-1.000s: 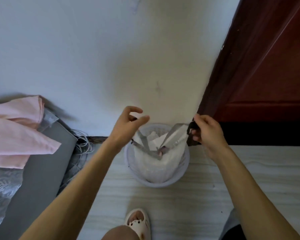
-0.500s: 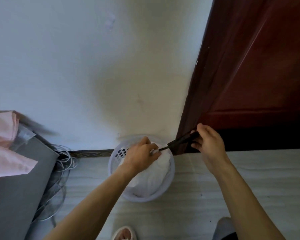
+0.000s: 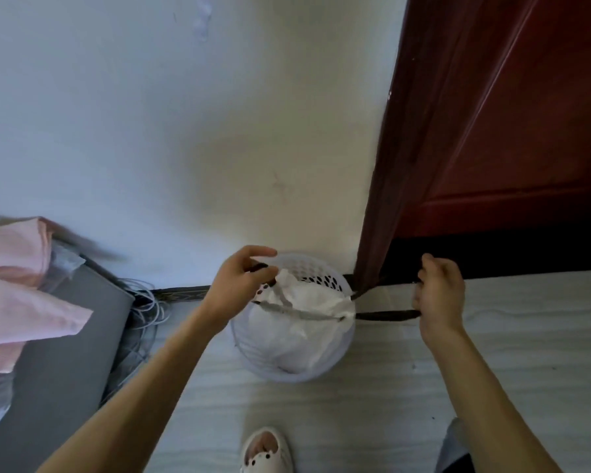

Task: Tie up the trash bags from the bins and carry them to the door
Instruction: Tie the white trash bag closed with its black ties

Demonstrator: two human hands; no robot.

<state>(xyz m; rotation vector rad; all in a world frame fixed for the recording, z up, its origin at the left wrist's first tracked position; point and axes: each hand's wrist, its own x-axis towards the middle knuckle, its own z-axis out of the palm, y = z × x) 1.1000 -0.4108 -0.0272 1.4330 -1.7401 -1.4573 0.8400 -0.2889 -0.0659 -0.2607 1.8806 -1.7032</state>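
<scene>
A small white perforated bin stands on the floor against the wall, beside the door frame. Inside it sits a translucent trash bag full of crumpled white paper, with dark strap-like handles. My left hand is at the bin's left rim and pinches one dark handle end. To the right of the bin, my right hand grips the other handle, which is stretched taut out from the bag.
A dark red door fills the upper right, its frame just behind the bin. At the left is a grey mattress with pink cloth, and white cables beside it. My slippered foot is below the bin.
My left hand has lifted off the bag's top and now pinches a handle at the left rim. My right hand has pulled its handle further right. The view has shifted slightly.
</scene>
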